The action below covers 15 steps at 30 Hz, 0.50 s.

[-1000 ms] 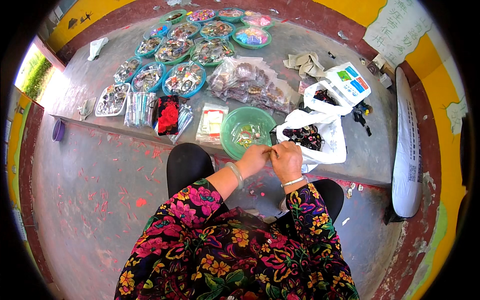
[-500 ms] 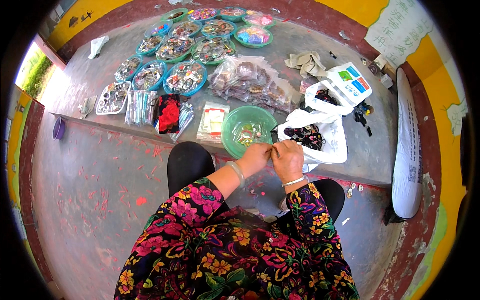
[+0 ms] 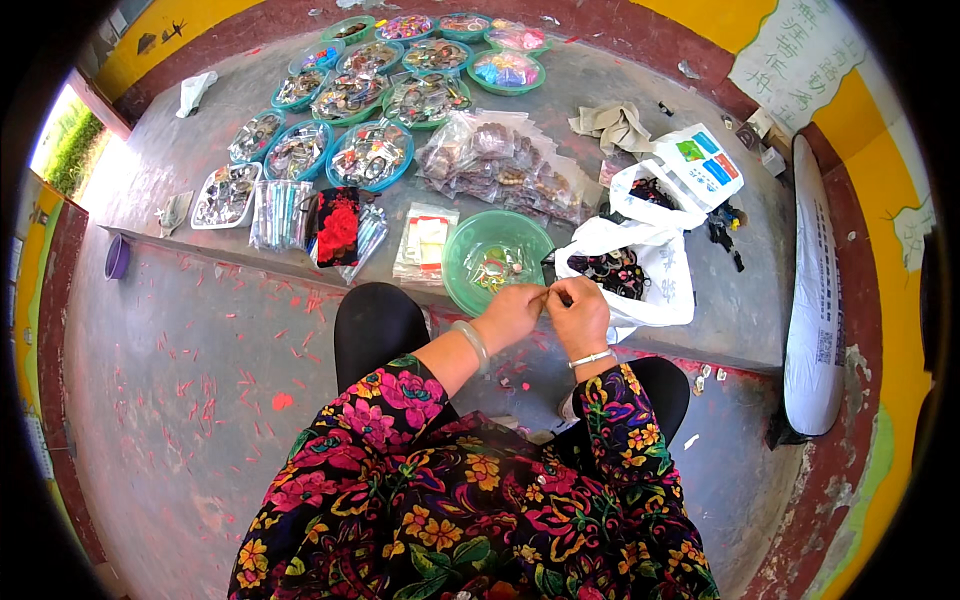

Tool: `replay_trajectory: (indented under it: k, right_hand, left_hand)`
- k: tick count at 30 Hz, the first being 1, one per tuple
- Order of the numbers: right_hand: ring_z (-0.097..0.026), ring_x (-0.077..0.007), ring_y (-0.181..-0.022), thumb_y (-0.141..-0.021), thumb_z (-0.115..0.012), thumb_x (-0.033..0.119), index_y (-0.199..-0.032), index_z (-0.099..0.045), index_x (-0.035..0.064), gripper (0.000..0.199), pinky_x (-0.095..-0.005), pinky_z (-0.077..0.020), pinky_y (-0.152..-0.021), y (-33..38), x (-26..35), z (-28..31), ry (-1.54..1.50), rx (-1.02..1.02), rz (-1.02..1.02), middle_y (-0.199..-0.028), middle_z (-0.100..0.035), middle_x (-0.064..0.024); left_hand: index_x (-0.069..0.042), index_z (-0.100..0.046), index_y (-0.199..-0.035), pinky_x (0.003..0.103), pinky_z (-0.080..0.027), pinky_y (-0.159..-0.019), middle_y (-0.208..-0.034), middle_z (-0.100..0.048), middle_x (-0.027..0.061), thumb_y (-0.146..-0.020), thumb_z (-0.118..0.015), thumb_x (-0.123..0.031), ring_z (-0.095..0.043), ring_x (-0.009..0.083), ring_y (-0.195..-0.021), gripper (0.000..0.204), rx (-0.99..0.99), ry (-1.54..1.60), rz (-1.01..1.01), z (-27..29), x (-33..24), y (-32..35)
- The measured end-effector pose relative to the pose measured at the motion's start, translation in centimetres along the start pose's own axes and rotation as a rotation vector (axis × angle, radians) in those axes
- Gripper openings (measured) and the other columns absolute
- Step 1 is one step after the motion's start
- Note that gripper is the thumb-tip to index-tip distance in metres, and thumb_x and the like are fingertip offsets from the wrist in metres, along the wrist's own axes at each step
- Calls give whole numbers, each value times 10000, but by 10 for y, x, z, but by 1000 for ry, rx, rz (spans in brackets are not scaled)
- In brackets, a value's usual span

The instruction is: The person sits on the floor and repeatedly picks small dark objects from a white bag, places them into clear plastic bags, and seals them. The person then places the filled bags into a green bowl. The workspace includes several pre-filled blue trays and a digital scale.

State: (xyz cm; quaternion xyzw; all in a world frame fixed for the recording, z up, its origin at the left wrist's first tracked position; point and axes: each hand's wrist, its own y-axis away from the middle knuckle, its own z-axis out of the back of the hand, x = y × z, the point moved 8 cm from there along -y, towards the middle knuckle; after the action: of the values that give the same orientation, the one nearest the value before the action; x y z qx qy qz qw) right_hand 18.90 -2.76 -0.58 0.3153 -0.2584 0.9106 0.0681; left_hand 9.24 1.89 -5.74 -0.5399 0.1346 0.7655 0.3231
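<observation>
The left hand (image 3: 513,313) and right hand (image 3: 580,315) meet, fingers closed in pinches; any tiny piece between them is too small to tell. A loosened pinch could let such a piece fall to the floor (image 3: 200,350). From the hands, a blue bowl (image 3: 380,188) at ten o'clock holds mixed trinkets; a green bowl (image 3: 470,240) at eleven, small coloured bits (image 3: 497,269); a white bag (image 3: 668,285) at two, dark pieces (image 3: 612,272).

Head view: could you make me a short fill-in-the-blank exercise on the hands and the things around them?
1. The left hand and right hand meet close to a round basin coloured ____.
2. The open bag just right of that basin is ____.
3. The small tub at the far left is ____.
4. The person's sleeves carry a colourful pattern of ____.

Missing words: green; white; purple; flowers.
</observation>
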Motion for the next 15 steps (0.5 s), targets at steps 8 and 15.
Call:
replay_trajectory:
  k: [8, 15]
  right_hand:
    - [-568, -190, -551, -693, -619, 62, -695, -602, 25, 40, -285, -448, -511, 3, -29, -11, -266, 53, -229, -659, -581, -91]
    - [-560, -170, -544, -699, -612, 59, -711, -604, 16, 45, -275, -444, -512, 2, -27, -8, -228, 62, -242, -649, -580, -88]
  left_hand:
    - [24, -615, -924, 236, -440, -600, -707, -601, 45, -860, -502, -109, -523, 85, -642, 186, 84, 279, 220, -8, 25, -2]
    - [32, -614, -924, 228, -440, -605, -730, -604, 34, -861, -507, -108, -517, 77, -658, 187, 88, 216, 235, -5, 21, -2]
